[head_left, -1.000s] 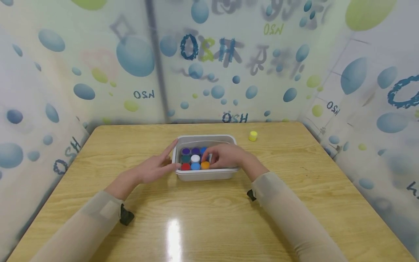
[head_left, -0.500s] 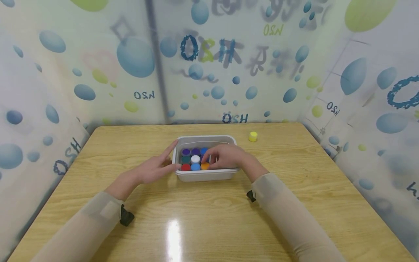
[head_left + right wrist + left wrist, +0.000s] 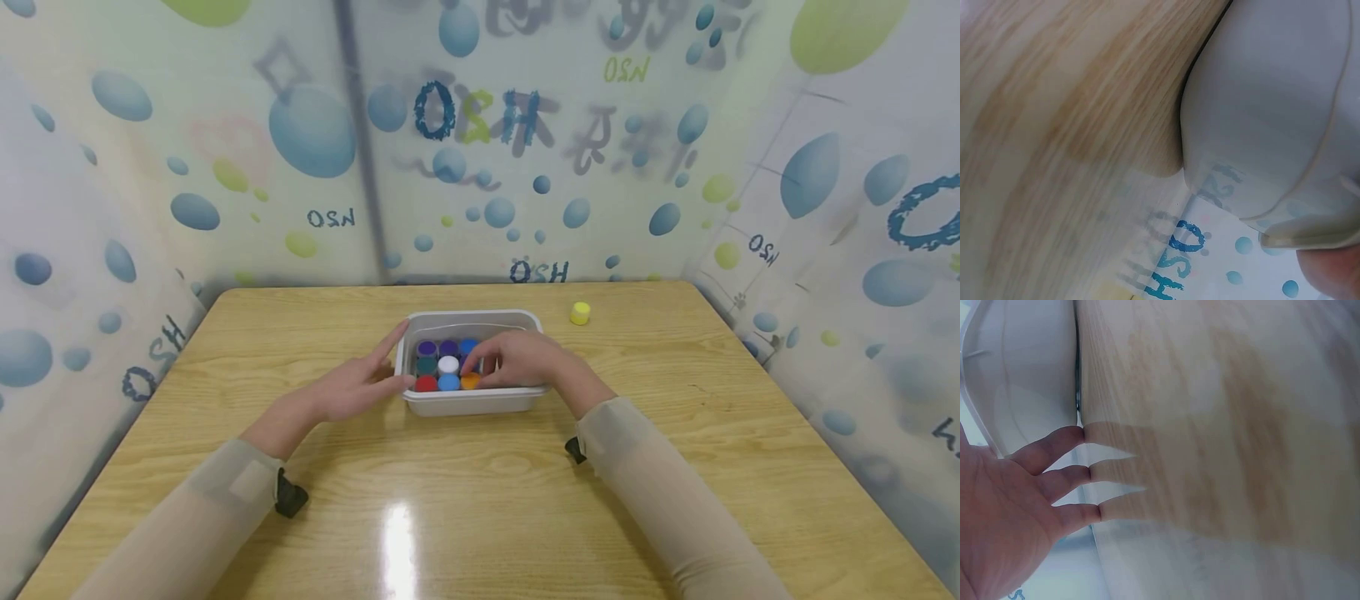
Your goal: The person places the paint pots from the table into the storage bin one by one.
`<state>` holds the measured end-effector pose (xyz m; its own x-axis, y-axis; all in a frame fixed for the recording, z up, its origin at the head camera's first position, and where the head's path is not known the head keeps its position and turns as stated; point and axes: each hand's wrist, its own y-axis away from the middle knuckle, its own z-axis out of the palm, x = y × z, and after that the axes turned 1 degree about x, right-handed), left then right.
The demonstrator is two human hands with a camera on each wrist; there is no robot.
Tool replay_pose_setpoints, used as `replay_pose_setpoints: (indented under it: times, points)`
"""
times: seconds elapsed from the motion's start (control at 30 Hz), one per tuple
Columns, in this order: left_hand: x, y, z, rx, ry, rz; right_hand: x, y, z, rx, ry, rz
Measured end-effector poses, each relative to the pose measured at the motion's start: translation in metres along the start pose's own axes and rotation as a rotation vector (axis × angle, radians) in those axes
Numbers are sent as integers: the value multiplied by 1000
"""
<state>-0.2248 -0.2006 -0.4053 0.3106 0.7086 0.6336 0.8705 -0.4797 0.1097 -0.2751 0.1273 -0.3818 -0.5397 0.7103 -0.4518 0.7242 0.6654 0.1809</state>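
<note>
My right hand (image 3: 517,358) reaches into a pale plastic bin (image 3: 472,403) from the right, its thumb and fingers pinching a small orange-topped pot (image 3: 470,381) in the front row. Beside that pot stand a light blue one (image 3: 448,382) and a red one (image 3: 426,383). A white-topped pot (image 3: 447,364) sits in the row behind, next to a dark green one (image 3: 426,367). Fingers hide part of the bin's right side. My left hand (image 3: 352,387) touches the bin's left rim with spread, straight fingers; the left wrist view shows them against its outer wall.
A small yellow pot (image 3: 580,313) stands alone on the wooden table (image 3: 480,492), right of the bin near the back edge. Printed curtains (image 3: 487,192) enclose the table at the back and both sides.
Hardly anything differs. The orange-topped pot sits very slightly lower between my right fingers than a second ago; my left hand stays on the rim.
</note>
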Motion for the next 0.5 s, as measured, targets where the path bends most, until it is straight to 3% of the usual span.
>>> replay_pose_setpoints:
  times: [0.2,0.5]
  points:
    - [-2,0,1,0,8,-4,1,1,1,29,-39,-8]
    - [-3,-1,0,-2,17,13,5,8,-6,164,-264,-71]
